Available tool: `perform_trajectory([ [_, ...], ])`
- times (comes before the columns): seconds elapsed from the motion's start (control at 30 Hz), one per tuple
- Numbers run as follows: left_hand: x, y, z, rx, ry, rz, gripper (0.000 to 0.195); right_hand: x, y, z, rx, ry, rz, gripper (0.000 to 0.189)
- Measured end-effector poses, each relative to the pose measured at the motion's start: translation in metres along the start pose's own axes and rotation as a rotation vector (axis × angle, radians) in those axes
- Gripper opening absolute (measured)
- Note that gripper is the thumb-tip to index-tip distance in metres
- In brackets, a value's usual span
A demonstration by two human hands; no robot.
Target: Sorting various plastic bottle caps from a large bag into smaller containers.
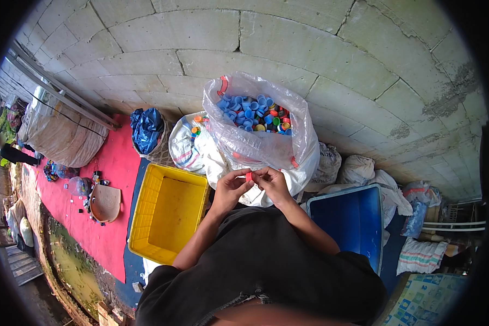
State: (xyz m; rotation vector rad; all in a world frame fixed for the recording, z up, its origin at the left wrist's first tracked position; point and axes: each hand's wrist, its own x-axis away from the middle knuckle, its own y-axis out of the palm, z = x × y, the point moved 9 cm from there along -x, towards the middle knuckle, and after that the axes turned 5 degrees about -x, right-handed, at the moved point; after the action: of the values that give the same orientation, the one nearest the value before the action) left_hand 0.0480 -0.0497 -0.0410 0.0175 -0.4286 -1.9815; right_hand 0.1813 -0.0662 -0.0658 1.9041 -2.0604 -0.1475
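Between the fingertips of my two hands is a small red plastic bottle cap [249, 177]. My left hand [233, 186] pinches it from one side, and my right hand [272, 186] grips the other side. Just beyond my hands stands a large clear plastic sack [261, 148] with its mouth wide, holding many bottle caps [248, 114], mostly blue, with some red, green, yellow and black ones. A white woven sack [185, 142] with a few orange and coloured caps on it lies to the left of the clear sack.
A yellow plastic crate [175, 212] stands at my left, a blue plastic bin [346, 220] at my right. A block wall [289, 45] rises behind the sacks. Farther left, a scoop-shaped tray [106, 203] and large bottles [79, 186] lie on a red mat [73, 216]; a person [16, 155] is at the far edge.
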Motion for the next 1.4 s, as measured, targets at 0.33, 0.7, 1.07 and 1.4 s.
perform_trajectory([
  [0.33, 0.024, -0.031, 0.002, 0.112, 0.054, 0.22, 0.029, -0.104, -0.051, -0.091, 0.561, -0.313, 0.106, 0.022],
  [0.7, 0.044, -0.063, -0.008, 0.201, 0.13, 0.37, 0.031, -0.167, -0.146, -0.06, 1.368, -0.122, 0.363, 0.019],
  [1.07, 0.029, -0.034, -0.019, 0.321, 0.13, 0.428, 0.033, -0.122, -0.091, -0.096, 0.668, -0.451, 0.079, 0.016],
  [1.4, 0.018, 0.024, -0.012, 0.294, 0.182, 0.457, 0.036, -0.021, -0.004, -0.098, 0.361, -0.452, -0.372, 0.011],
])
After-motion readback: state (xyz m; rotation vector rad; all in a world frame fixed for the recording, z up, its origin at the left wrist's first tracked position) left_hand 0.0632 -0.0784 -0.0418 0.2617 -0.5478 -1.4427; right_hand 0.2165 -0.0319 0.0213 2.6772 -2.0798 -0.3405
